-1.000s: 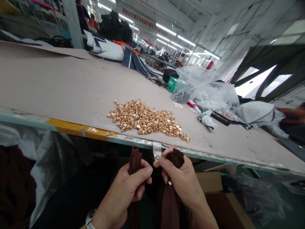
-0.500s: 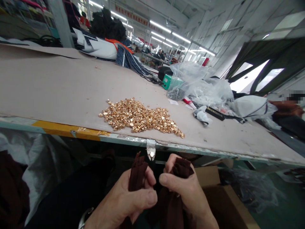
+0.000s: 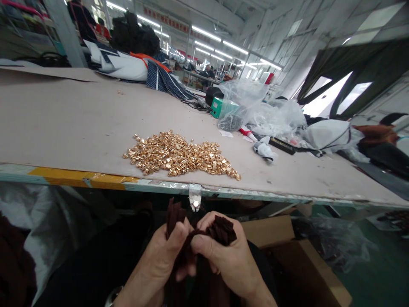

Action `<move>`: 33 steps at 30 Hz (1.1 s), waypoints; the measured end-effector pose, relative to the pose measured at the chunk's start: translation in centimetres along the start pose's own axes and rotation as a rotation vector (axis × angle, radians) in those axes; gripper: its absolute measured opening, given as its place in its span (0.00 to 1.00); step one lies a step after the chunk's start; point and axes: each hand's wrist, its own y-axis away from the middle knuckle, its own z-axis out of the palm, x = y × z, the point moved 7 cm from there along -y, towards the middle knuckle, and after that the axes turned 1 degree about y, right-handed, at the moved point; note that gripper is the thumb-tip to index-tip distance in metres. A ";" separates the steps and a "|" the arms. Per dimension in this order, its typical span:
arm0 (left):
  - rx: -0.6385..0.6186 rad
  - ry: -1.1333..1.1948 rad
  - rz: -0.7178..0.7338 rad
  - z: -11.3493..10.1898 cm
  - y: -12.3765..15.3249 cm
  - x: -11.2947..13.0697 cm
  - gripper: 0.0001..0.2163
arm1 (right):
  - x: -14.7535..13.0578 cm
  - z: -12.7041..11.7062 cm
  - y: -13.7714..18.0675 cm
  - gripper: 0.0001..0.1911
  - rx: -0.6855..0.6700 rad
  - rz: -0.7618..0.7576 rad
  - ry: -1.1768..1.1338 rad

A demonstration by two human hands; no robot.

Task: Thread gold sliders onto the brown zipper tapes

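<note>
Below the table edge, my left hand (image 3: 164, 256) is closed round a bundle of dark brown zipper tapes (image 3: 174, 215) whose ends stick up above my thumb. My right hand (image 3: 228, 260) is closed on a second bunch of brown tapes (image 3: 222, 228). The two hands press together, thumbs touching. A small metal clip (image 3: 194, 197) hangs from the table edge just above them. A heap of gold zipper sliders (image 3: 179, 155) lies on the table (image 3: 64, 123) close to its front edge.
Crumpled clear plastic bags (image 3: 255, 111), a green box (image 3: 220, 106) and a black case lie at the back right. Folded white and striped fabric (image 3: 137, 70) sits far left. A cardboard box (image 3: 303, 264) stands on the floor to my right. White plastic sheeting hangs at the left.
My hands have come together from a small gap to touching, and dropped slightly lower. The two tape bundles now meet. The view has shifted a little to the right.
</note>
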 end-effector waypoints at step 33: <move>0.045 0.142 -0.103 -1.0 -0.4 -0.2 0.11 | 1.7 -1.0 -0.7 0.16 0.112 -0.021 -0.076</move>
